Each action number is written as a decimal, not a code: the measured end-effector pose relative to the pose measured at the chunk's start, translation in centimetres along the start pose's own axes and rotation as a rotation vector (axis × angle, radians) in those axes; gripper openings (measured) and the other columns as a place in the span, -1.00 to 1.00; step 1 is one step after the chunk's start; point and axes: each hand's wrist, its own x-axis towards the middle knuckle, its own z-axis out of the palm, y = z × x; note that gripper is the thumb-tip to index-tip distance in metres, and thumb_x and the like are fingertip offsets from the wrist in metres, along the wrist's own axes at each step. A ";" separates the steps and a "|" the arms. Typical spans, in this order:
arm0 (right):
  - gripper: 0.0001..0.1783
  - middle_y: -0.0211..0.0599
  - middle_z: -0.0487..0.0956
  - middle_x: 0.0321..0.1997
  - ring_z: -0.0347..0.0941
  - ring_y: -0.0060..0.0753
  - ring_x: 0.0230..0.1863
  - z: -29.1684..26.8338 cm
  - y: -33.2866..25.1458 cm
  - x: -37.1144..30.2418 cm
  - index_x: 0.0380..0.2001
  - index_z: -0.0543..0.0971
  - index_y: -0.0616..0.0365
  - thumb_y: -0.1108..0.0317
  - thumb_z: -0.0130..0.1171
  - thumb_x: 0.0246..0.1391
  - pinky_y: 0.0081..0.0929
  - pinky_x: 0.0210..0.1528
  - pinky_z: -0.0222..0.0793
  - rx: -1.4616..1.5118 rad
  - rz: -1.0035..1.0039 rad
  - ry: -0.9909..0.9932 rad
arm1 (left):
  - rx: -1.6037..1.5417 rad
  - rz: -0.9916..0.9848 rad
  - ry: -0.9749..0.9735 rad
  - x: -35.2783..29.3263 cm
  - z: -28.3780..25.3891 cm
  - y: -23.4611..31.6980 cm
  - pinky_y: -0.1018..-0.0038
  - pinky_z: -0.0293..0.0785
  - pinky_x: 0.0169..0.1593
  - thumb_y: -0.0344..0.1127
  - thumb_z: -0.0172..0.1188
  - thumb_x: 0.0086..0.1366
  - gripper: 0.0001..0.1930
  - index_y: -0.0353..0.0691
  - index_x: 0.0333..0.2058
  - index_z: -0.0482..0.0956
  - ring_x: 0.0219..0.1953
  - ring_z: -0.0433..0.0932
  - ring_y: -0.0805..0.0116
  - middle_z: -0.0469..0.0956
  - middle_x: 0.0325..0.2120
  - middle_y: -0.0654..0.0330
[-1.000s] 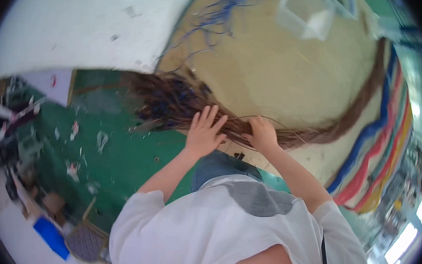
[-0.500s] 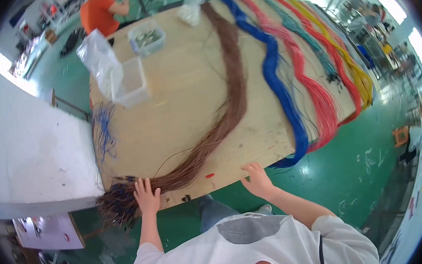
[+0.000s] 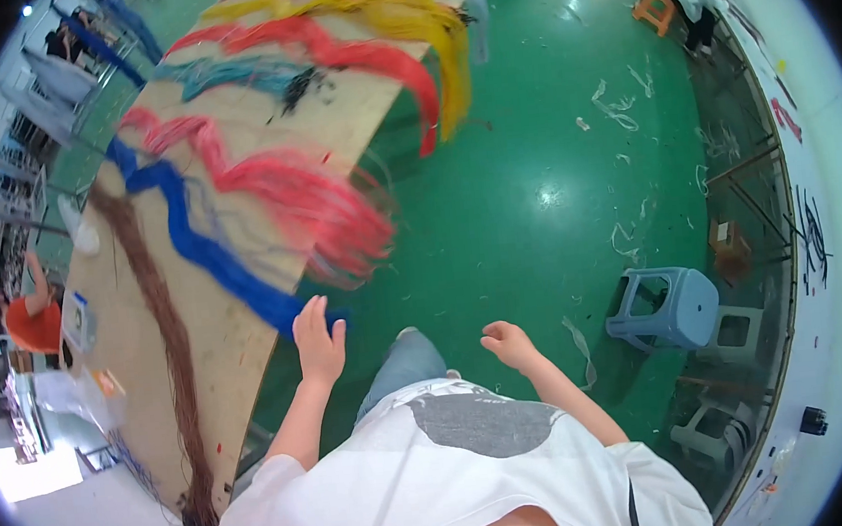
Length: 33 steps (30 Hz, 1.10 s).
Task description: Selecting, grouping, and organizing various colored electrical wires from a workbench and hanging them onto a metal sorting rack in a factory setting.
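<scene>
My left hand (image 3: 319, 344) is open, its fingers stretched upward and its thumb apart, at the table edge by the near end of a blue wire bundle (image 3: 180, 224). Whether it touches the wires is unclear. Away from the table, over the green floor, my right hand (image 3: 511, 346) is empty, with loosely bent fingers. A long brown wire bundle (image 3: 168, 325) lies along the table on my left, its dark tips gathered at the near corner. Beyond the blue one, a pink wire bundle (image 3: 284, 190) hangs partly over the edge, blurred.
Farther along the table (image 3: 251, 378) lie teal (image 3: 234, 74), red (image 3: 342, 49) and yellow wire bundles (image 3: 448, 50). A blue plastic stool (image 3: 680, 305) stands on the right. One person (image 3: 31, 322) in orange is at the left, another (image 3: 697, 3) bends at the far right.
My view has turned to the right. My left hand has left the brown bundle's tips and is now beside the blue bundle's end. My right hand is now farther from the table.
</scene>
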 end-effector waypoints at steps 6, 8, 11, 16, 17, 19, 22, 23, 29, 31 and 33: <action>-0.81 -0.36 0.46 -0.61 0.36 -0.46 -0.62 -10.2 16.1 7.7 -0.45 0.49 0.24 0.37 0.00 -0.17 -0.49 -0.60 0.26 0.405 0.339 0.360 | -0.128 -0.031 -0.024 14.8 4.8 5.5 0.37 0.24 -0.04 -0.25 -0.11 0.20 -0.68 -0.37 -0.16 0.34 -0.12 0.34 0.07 0.38 -0.22 -0.05; -0.91 -0.38 0.32 -0.76 0.24 -0.49 -0.73 -14.4 17.8 6.5 -0.62 0.41 0.16 0.39 -0.02 -0.17 -0.45 -0.75 0.07 0.503 0.575 0.247 | -0.204 -0.224 -0.014 19.2 8.0 4.5 0.36 0.29 -0.10 -0.21 -0.10 0.20 -0.67 -0.36 -0.19 0.37 -0.21 0.40 0.08 0.44 -0.33 -0.02; -0.91 -0.35 0.34 -0.74 0.26 -0.43 -0.72 -22.9 20.5 9.5 -0.59 0.41 0.17 0.39 -0.03 -0.16 -0.42 -0.72 0.16 0.504 0.592 0.317 | -0.303 -0.601 -0.327 27.4 17.2 1.7 0.32 0.29 -0.09 -0.06 -0.13 0.18 -0.57 -0.38 -0.26 0.41 -0.16 0.41 0.05 0.44 -0.29 -0.13; -0.88 -0.29 0.38 -0.70 0.32 -0.34 -0.70 -28.3 34.4 12.9 -0.56 0.41 0.19 0.37 -0.05 -0.14 -0.38 -0.67 0.27 0.373 0.669 0.411 | -0.146 -0.130 -0.701 46.8 25.3 21.2 0.26 0.32 -0.11 -0.05 -0.06 0.07 -0.56 -0.34 -0.26 0.44 -0.16 0.40 0.01 0.44 -0.27 -0.11; -0.87 -0.27 0.38 -0.70 0.33 -0.34 -0.69 -31.1 32.4 15.9 -0.58 0.40 0.19 0.36 -0.05 -0.14 -0.38 -0.67 0.27 0.255 0.543 0.394 | -0.197 0.015 -0.721 50.0 27.4 24.7 0.27 0.32 -0.11 -0.09 -0.03 0.08 -0.60 -0.32 -0.25 0.44 -0.17 0.41 0.01 0.44 -0.26 -0.09; -0.84 -0.24 0.39 -0.71 0.35 -0.34 -0.66 -36.8 28.0 21.9 -0.64 0.40 0.19 0.33 -0.06 -0.14 -0.37 -0.67 0.25 0.000 0.267 0.351 | -0.353 0.183 -0.714 55.7 31.9 30.7 0.31 0.35 -0.14 -0.15 0.00 0.09 -0.65 -0.32 -0.26 0.43 -0.18 0.42 0.05 0.45 -0.26 -0.06; -0.77 -0.19 0.40 -0.71 0.38 -0.35 -0.62 -47.3 20.9 31.9 -0.72 0.39 0.19 0.29 -0.07 -0.14 -0.37 -0.66 0.23 -0.401 -0.170 0.246 | -0.471 0.186 -0.823 63.7 34.6 37.4 0.31 0.33 -0.16 -0.19 0.01 0.09 -0.65 -0.34 -0.22 0.40 -0.20 0.41 0.04 0.45 -0.29 -0.04; -0.73 -0.14 0.39 -0.73 0.38 -0.33 -0.67 -50.4 19.7 34.3 -0.72 0.38 0.22 0.24 -0.08 -0.14 -0.40 -0.67 0.26 -0.591 -0.038 0.159 | -0.429 0.234 -0.840 66.5 35.8 38.3 0.32 0.33 -0.17 -0.20 0.00 0.09 -0.65 -0.34 -0.22 0.40 -0.21 0.41 0.05 0.45 -0.29 -0.04; -0.80 -0.22 0.41 -0.71 0.35 -0.38 -0.72 -73.5 7.7 53.2 -0.66 0.40 0.21 0.30 -0.04 -0.17 -0.44 -0.73 0.23 -0.210 0.239 0.220 | -0.344 -0.086 -0.535 81.0 37.5 36.1 0.31 0.36 -0.20 -0.21 0.02 0.08 -0.68 -0.32 -0.24 0.42 -0.27 0.44 0.06 0.47 -0.34 -0.03; -0.83 -0.25 0.41 -0.71 0.34 -0.40 -0.74 -79.5 2.6 59.2 -0.64 0.41 0.21 0.32 -0.02 -0.18 -0.46 -0.75 0.22 -0.046 0.377 0.246 | -0.473 -0.281 -0.324 84.6 36.7 34.5 0.31 0.38 -0.23 -0.20 0.01 0.08 -0.69 -0.29 -0.26 0.44 -0.28 0.46 0.08 0.48 -0.37 -0.02; -0.86 -0.28 0.42 -0.70 0.33 -0.41 -0.77 -85.1 -3.9 67.1 -0.62 0.42 0.20 0.34 0.00 -0.19 -0.48 -0.78 0.21 0.111 0.486 0.278 | -0.516 -0.445 -0.179 88.8 35.1 33.6 0.39 0.37 -0.30 -0.21 0.03 0.08 -0.72 -0.28 -0.30 0.45 -0.36 0.48 0.15 0.50 -0.45 0.02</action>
